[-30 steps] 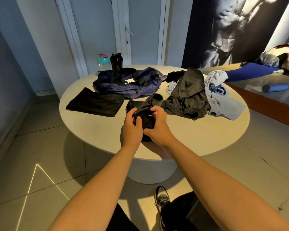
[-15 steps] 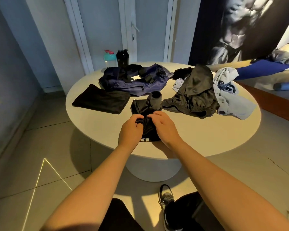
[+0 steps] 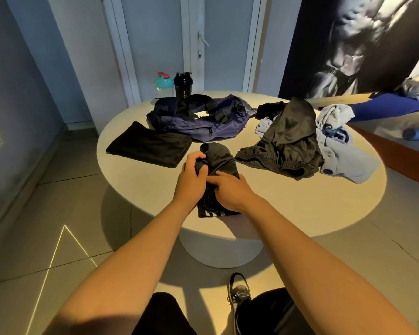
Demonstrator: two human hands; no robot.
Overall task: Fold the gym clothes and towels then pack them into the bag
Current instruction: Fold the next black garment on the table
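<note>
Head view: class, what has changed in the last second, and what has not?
The left hand has slid toward the far end of the black garment, gripping it; the right hand now presses it flat. The folded cloth, bag and unfolded pile stayed put.

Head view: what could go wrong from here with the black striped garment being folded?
The striped black garment has its hem close to the table's near edge; a tug could drag it off. The left hand grips bunched fabric while the right hand presses flat, so the fold may come out lumpy. The unfolded black shorts lie beside it and might get snagged.
</note>
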